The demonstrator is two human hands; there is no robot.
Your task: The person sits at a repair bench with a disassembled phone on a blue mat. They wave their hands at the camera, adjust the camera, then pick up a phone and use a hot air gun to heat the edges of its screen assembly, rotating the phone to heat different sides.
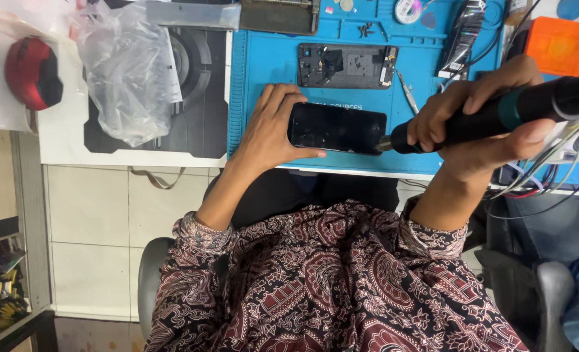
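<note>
My left hand [273,124] grips the left end of a black smartphone [337,128], which lies screen-up on the blue work mat [263,58]. My right hand [478,124] is closed around a thick black handheld tool with a teal band [518,107]. Its metal nozzle touches the phone's right edge. Cables trail from the tool's back end to the right.
An opened phone frame [347,66] lies on the mat behind the phone, with tweezers [407,92] and small parts nearby. A crumpled clear plastic bag [129,68] and a red and black object [32,72] lie at left. An orange box [560,44] stands at right.
</note>
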